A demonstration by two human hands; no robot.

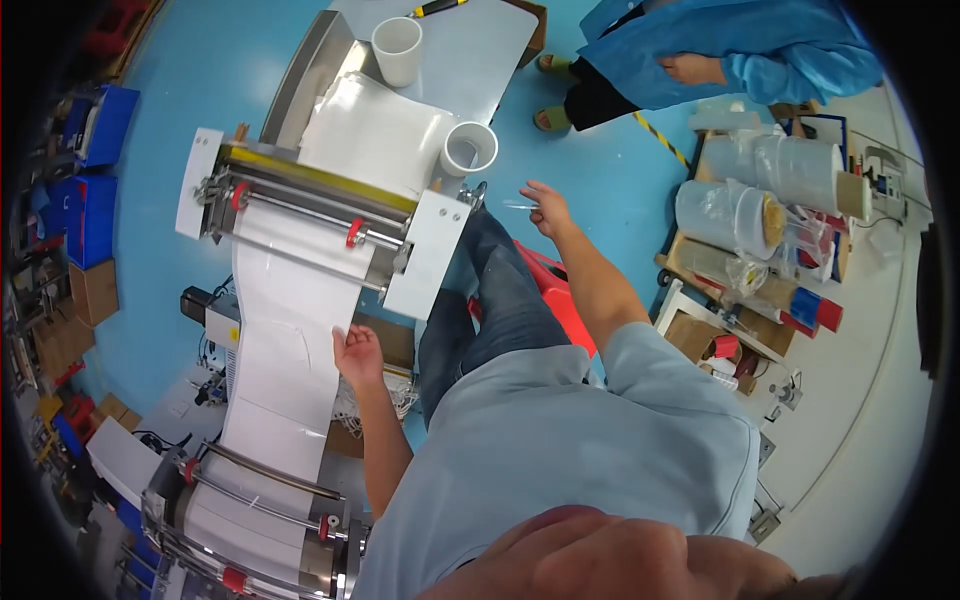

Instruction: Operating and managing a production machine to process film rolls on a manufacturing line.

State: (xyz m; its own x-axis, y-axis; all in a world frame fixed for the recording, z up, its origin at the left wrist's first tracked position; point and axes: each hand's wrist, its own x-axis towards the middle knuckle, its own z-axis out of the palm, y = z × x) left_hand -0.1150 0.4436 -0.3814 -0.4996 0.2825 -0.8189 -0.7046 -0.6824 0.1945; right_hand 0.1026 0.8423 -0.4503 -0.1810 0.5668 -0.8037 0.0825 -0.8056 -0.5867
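Note:
A wide white sheet [290, 290] runs lengthwise through a roller machine [310, 215] with white end plates and red collars. Beside the sheet's right edge is my left hand [357, 352], its fingers loosely stretched and nothing seen in them; whether it touches the edge I cannot tell. My right hand [545, 210] is held out over the floor, right of the machine. Between its fingers it pinches a thin, pale, see-through strip [518, 205], too small to name surely. White stacked sheets [375, 130] lie past the rollers.
Two white cups [398, 52] [469, 149] stand on the grey table [480, 50]. A second roller unit [260, 510] is at the lower left. A person in a blue gown [720, 55] stands far right. Wrapped rolls [740, 215] lie on a rack at right; a red stool [560, 290] is behind my legs.

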